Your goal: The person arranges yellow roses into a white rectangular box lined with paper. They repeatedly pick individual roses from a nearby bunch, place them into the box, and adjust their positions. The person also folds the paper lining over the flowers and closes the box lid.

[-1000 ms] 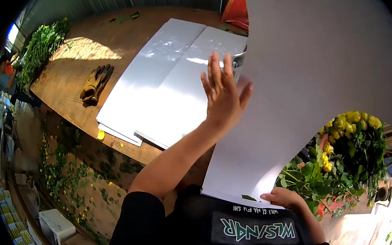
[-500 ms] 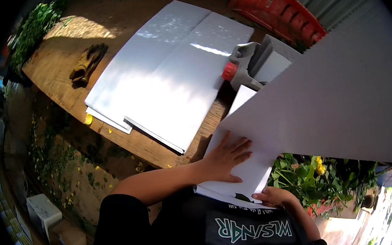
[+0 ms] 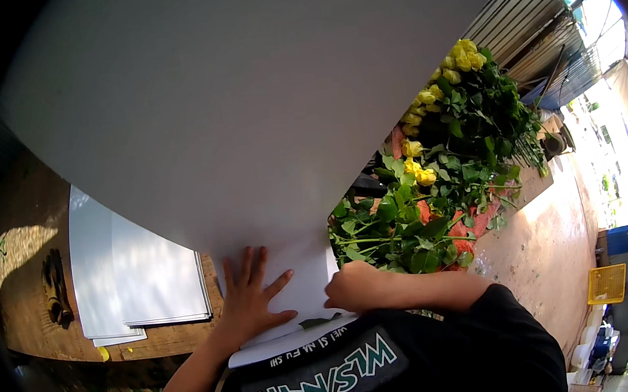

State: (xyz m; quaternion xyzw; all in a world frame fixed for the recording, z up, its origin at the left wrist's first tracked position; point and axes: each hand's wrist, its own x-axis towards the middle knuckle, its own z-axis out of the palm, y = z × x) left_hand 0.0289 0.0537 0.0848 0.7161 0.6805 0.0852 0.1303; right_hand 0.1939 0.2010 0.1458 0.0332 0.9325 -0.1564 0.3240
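Note:
My left hand (image 3: 256,296) lies with spread fingers on the lower part of a big white sheet (image 3: 245,104), which rises broad and curved across the upper view. My right hand (image 3: 349,287) is closed at this part's right edge, its fingers curled against the paper. A green leaf (image 3: 315,321) shows near the sheet's bottom edge, against my black shirt. Left of my hands, stacked white sheets (image 3: 132,274) lie on a wooden table (image 3: 39,328). Just beyond my right hand are leafy stems (image 3: 386,242) with yellow roses (image 3: 467,56).
A pair of dark work gloves (image 3: 56,289) lies left of the stacked sheets. Red material (image 3: 460,235) shows under the flowers. At the right are a pinkish floor (image 3: 547,264), a yellow crate (image 3: 606,283) and a blue bin (image 3: 620,238).
The view has swung right. My left hand has come down from raised onto the sheet. My right hand has moved higher along the sheet's edge and curled. The big sheet now spans the upper view.

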